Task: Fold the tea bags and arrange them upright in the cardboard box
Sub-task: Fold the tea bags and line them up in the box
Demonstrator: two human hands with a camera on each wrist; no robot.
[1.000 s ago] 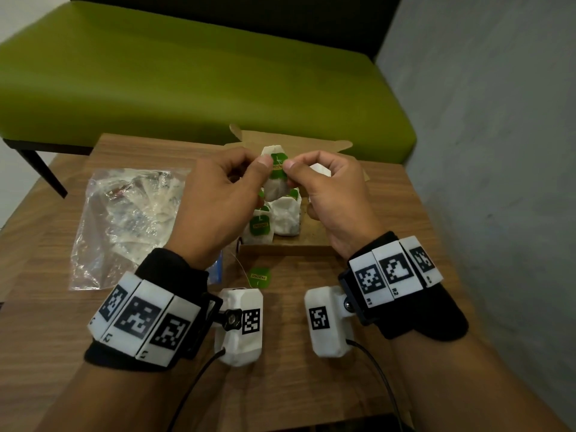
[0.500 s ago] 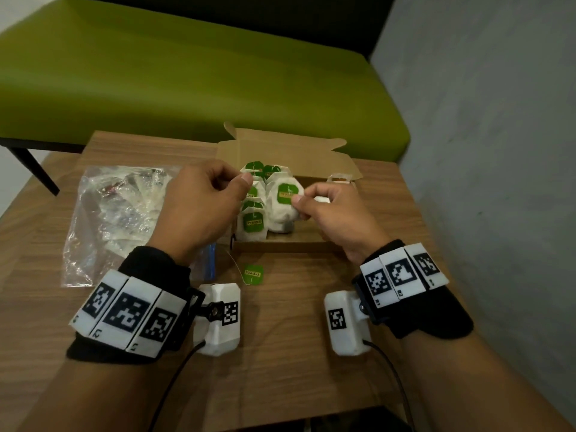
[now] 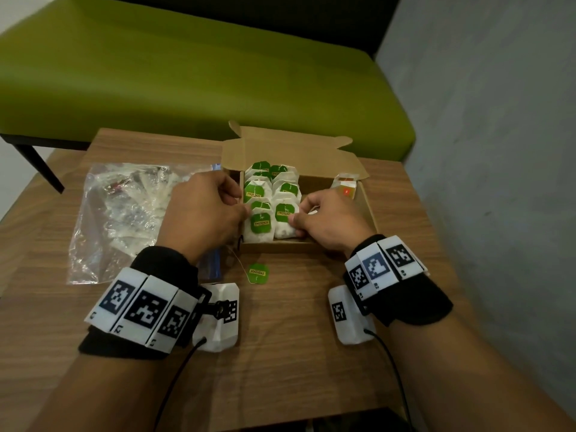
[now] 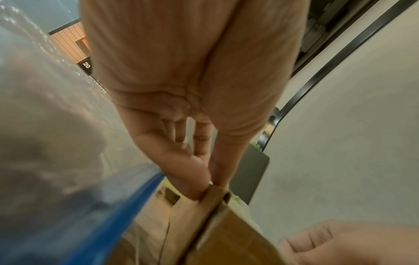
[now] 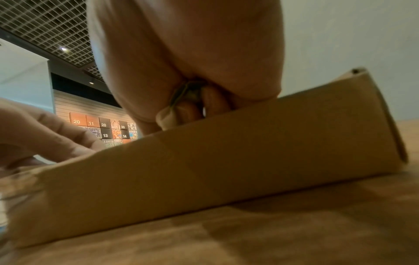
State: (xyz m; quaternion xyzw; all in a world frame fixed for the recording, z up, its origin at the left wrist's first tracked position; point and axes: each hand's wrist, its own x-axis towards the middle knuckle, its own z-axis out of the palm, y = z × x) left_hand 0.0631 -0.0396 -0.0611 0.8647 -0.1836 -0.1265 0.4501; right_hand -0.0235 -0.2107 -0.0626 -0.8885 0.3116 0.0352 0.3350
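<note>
The open cardboard box sits mid-table with several folded tea bags, green tags up, upright in two rows at its left end. My right hand pinches the front tea bag of the right row, low inside the box. In the right wrist view that tea bag shows between thumb and fingers behind the box's front wall. My left hand is at the box's left wall, and in the left wrist view its fingertips pinch that wall's top edge.
A clear plastic bag holding more tea bags lies left of the box. A loose green tag on a string lies in front of the box. Orange-tagged tea bags stand in the box's back right corner. A green bench stands behind; a grey wall stands on the right.
Both hands held the tea bag up above the box; it has come down into the front of the right row. The left hand let go and moved to the box's left wall.
</note>
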